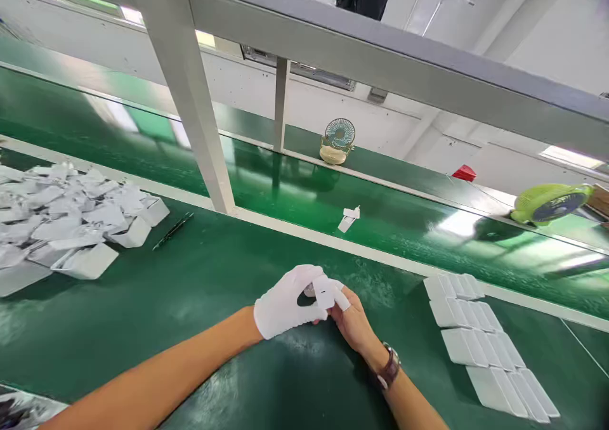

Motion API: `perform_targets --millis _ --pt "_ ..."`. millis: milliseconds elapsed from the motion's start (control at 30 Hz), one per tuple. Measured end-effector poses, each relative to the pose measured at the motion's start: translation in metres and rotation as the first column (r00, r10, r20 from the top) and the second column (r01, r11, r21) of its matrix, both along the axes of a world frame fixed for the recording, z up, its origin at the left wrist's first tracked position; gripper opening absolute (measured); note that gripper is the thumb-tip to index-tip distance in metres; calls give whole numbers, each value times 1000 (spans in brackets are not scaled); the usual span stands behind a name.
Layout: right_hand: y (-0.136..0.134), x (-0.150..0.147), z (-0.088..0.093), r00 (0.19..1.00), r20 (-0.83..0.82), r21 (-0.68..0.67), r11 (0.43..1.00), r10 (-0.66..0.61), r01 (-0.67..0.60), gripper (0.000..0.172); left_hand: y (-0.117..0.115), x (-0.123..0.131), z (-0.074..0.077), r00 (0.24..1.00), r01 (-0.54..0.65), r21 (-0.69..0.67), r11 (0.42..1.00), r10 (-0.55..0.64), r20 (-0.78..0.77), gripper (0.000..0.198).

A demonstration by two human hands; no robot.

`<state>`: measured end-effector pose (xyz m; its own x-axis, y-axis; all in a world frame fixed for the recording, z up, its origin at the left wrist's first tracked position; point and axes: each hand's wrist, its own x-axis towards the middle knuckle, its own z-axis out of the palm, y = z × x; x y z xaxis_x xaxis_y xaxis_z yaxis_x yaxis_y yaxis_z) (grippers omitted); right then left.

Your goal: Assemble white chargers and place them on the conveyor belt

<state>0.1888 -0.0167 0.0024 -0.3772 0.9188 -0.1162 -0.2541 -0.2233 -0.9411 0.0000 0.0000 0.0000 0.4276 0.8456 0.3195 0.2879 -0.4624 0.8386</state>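
Note:
My left hand (284, 303) wears a white glove and curls around a small white plastic part (324, 290). My right hand (354, 323) is bare, with white covers on some fingertips and a watch on the wrist. It pinches the same white part from the right side. Both hands meet just above the green work surface (200, 303). Another small white piece (349, 218) lies alone on the green conveyor belt (295, 195) beyond them.
A heap of white trays and paper pieces (71, 224) fills the left side, with a black pen (172, 230) beside it. Rows of flat white parts (480, 344) lie at the right. Two small fans (338, 141) (549, 204) and a grey frame post (190, 94) stand behind.

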Motion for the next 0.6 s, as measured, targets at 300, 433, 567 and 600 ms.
perform_targets --millis 300,433,567,600 --pt "-4 10 -11 879 336 546 831 -338 112 29 5 -6 -2 987 -129 25 991 130 -94 68" --pt "-4 15 -11 763 464 763 640 -449 -88 34 12 -8 1 980 -54 1 999 53 -194 39" --pt "-2 26 -13 686 509 788 602 -520 -129 38 13 -7 5 963 -97 -121 988 62 -263 18" --pt "0 29 -15 660 506 802 585 -556 -122 37 13 -7 6 961 -116 -150 982 73 -266 20"
